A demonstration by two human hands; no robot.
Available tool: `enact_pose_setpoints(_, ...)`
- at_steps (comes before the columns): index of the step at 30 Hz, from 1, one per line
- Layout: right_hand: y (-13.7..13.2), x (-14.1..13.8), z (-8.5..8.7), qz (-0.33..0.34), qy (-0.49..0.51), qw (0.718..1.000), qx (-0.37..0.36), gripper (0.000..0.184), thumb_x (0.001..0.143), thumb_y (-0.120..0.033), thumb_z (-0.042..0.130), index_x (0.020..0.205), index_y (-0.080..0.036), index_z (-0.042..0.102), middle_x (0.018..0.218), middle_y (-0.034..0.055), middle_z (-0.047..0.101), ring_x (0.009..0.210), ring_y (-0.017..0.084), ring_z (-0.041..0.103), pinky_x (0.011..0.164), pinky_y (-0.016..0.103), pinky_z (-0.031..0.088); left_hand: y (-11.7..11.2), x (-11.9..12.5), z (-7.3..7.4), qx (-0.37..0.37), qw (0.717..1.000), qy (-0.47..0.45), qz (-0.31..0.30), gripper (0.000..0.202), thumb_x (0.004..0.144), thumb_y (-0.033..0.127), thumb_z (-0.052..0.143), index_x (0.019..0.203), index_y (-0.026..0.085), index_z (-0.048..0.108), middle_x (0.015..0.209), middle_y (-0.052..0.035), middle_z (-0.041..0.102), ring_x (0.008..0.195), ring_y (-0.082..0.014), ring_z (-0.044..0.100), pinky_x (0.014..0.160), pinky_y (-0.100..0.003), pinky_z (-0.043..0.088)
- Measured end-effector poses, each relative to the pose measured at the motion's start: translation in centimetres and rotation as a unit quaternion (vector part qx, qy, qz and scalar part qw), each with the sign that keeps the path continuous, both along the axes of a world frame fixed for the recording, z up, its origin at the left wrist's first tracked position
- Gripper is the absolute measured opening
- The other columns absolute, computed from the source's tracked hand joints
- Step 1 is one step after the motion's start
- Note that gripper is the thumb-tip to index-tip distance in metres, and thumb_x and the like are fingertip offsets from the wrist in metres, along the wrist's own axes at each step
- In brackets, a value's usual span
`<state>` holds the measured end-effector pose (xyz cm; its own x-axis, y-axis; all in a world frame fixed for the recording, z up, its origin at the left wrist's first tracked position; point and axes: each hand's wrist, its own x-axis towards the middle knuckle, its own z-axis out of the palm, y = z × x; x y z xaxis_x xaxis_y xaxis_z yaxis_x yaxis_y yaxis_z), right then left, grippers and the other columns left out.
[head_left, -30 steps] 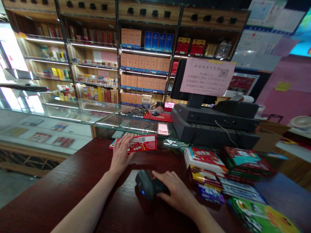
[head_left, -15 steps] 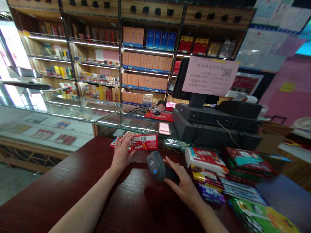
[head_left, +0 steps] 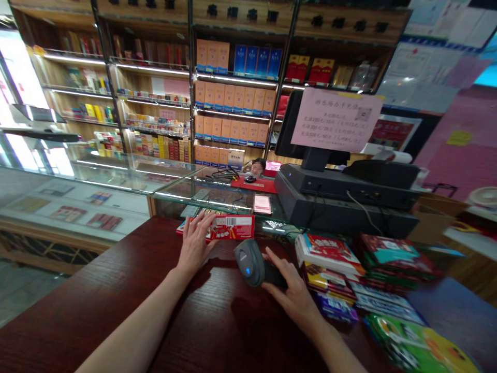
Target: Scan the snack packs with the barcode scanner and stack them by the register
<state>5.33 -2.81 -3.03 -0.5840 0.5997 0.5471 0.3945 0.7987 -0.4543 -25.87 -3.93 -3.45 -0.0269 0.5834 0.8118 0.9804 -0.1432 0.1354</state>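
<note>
In my right hand (head_left: pixel 293 290) is a dark grey barcode scanner (head_left: pixel 250 263) with a blue light, held above the brown counter, its head tilted up and left. My left hand (head_left: pixel 195 239) grips a red snack box (head_left: pixel 236 228) at its left part, fingers over the top edge. The box's barcode side faces me, and another red and white package lies partly hidden behind that hand. A small gap separates the scanner from the box. Right of my right hand lie a stacked red and white snack box (head_left: pixel 330 251) and a purple pack (head_left: pixel 337 309).
A glass display case (head_left: pixel 217 199) borders the counter's far edge. A monitor (head_left: pixel 295 124) with a pink sign stands on a black cash register (head_left: pixel 345 202). Dark red packages (head_left: pixel 396 254) and a green bag (head_left: pixel 419 344) lie on the right. A person's head shows behind the case.
Both hands stay nearly in place. The scanner's head has tipped up very slightly, and the red box has shifted a touch to the right. The person behind the case shows a little more.
</note>
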Motion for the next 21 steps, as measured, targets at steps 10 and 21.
enact_pose_setpoints(10, -0.03, 0.1, -0.01, -0.01, -0.022, 1.0, -0.01, 0.076, 0.093, -0.03, 0.062, 0.157, -0.041, 0.023, 0.136, 0.0051, 0.063, 0.119, 0.026, 0.06, 0.104, 0.047, 0.043, 0.11, -0.08, -0.1, -0.001, 1.0, 0.005, 0.004, 0.072, 0.087, 0.025, 0.064, 0.151, 0.025, 0.032, 0.149, -0.0113, 0.054, 0.143, -0.03, 0.042, 0.123, -0.057, 0.018)
enact_pose_setpoints(21, -0.04, 0.26, 0.0, 0.003, -0.03, 1.0, -0.002, 0.076, 0.093, -0.027, 0.062, 0.158, -0.037, 0.023, 0.136, 0.0065, 0.063, 0.117, 0.026, 0.061, 0.099, 0.043, 0.046, -0.12, 0.13, 0.11, -0.002, 1.0, -0.001, 0.004, 0.07, 0.087, 0.024, 0.064, 0.15, 0.026, 0.034, 0.15, -0.009, 0.053, 0.142, -0.0295, 0.042, 0.123, -0.057, 0.017)
